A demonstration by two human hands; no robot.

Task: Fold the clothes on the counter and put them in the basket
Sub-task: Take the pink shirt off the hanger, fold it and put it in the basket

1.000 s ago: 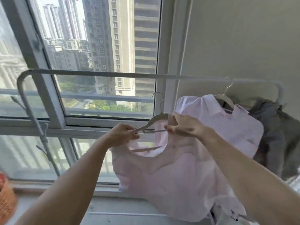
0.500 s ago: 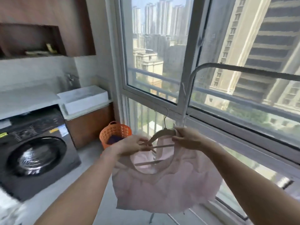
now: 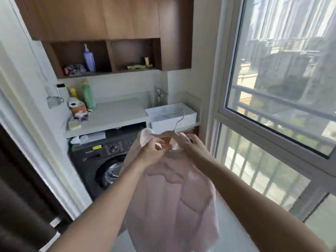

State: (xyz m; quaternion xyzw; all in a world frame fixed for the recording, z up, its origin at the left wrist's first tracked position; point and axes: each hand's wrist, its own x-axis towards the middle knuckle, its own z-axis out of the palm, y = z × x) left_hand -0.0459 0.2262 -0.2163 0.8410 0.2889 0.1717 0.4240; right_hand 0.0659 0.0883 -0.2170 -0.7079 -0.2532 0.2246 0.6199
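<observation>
A pale pink shirt [image 3: 172, 202] hangs from a light wooden hanger [image 3: 170, 133] with a metal hook, held up in front of me. My left hand [image 3: 152, 151] pinches the shirt's collar on the hanger's left side. My right hand [image 3: 194, 145] grips the hanger and the fabric on its right side. The grey counter [image 3: 116, 115] lies beyond the hands, above the washing machine. The orange basket is hidden behind the shirt and my hands.
A black front-loading washing machine [image 3: 101, 160] stands under the counter. A white sink [image 3: 171, 115] with a tap is at the counter's right end. Bottles [image 3: 88, 94] and small items crowd its left end. A large window [image 3: 280, 106] fills the right; a dark door edge is at left.
I have turned left from the drying rack and window toward the washing machine and counter, carrying the pink shirt on its hanger. The rack and the orange basket have left view.
</observation>
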